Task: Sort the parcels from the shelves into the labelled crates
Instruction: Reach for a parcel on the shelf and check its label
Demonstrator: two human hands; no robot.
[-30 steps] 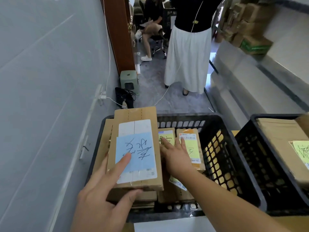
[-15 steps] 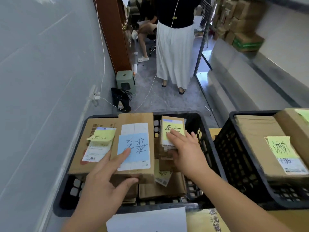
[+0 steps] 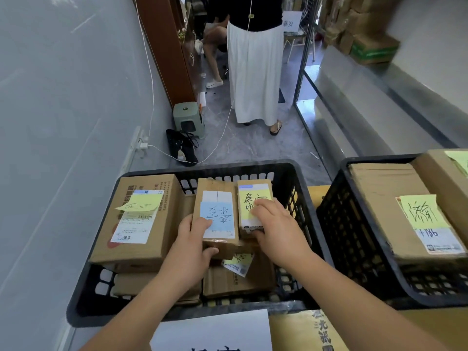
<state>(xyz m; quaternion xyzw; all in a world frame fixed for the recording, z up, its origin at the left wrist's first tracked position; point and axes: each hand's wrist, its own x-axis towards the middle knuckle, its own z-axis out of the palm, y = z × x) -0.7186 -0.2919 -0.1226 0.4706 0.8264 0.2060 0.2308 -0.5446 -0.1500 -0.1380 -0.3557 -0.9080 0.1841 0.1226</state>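
Both parcels now sit lower in the crate (image 3: 288, 173); left hand (image 3: 188, 252) grips the blue-noted parcel (image 3: 216, 216), right hand (image 3: 274, 224) pinches the yellow-noted parcel (image 3: 253, 198) beside it.

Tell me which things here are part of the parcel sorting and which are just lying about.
Part of the job:
left hand gripping the blue-note parcel
right hand on the yellow-note parcel
large parcel
near black crate
right-hand black crate with its parcels

Just lying about:
green stool
black bag
white cable
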